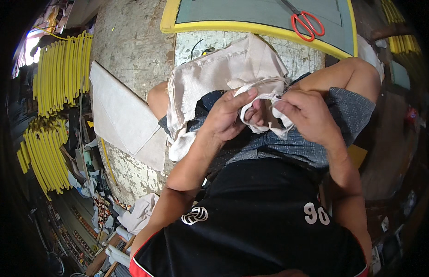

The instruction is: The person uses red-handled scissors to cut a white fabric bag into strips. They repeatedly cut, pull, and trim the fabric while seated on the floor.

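An off-white piece of cloth (214,76) with stitched seams lies across my lap and over my crossed legs. Its gathered edge is raised between my two hands. My left hand (233,113) pinches the folded edge between thumb and fingers, the other fingers curled behind it. At the other side of the loop, my right hand (306,113) grips the same cloth with thumb pressed down on it. The fingertips of the right hand are partly hidden by fabric. A strip of the cloth hangs in a small loop between the hands.
Red-handled scissors (308,25) lie on a grey-green board with a yellow border (251,27) ahead. Another pale cloth panel (124,111) rests at left on the worn wooden surface (126,37). Bundles of yellow strips (62,74) stand further left, above clutter.
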`<state>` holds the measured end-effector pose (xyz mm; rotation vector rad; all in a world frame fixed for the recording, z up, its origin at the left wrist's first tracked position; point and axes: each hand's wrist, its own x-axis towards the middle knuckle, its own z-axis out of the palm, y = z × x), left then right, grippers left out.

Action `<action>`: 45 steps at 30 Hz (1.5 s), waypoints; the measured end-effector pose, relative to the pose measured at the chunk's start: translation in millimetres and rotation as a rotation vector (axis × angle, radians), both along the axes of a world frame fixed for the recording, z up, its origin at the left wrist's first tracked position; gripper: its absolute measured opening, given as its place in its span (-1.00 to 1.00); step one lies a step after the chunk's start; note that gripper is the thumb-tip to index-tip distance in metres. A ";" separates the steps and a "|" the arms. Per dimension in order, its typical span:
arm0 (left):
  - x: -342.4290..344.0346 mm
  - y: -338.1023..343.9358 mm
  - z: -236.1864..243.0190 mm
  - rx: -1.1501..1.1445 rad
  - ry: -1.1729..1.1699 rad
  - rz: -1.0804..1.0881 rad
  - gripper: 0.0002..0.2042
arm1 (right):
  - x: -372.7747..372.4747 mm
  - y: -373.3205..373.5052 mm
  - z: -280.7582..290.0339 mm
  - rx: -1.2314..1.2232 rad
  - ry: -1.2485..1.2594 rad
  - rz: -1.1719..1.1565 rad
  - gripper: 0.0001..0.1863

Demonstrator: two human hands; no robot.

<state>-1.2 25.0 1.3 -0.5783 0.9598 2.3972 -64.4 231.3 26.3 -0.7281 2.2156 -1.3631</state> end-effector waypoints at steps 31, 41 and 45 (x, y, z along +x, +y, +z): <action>31.1 -24.2 6.8 0.022 0.317 0.221 -0.71 | 6.3 -7.4 -28.0 -0.076 -0.262 -0.123 -0.84; 62.5 -38.0 1.2 -0.196 0.213 -0.028 -0.69 | 1.2 -22.5 6.4 -0.308 -0.150 -0.463 -0.80; 59.7 -40.7 13.2 -0.913 0.598 0.314 -0.51 | 2.7 -25.9 21.0 -0.198 0.116 -0.239 -0.80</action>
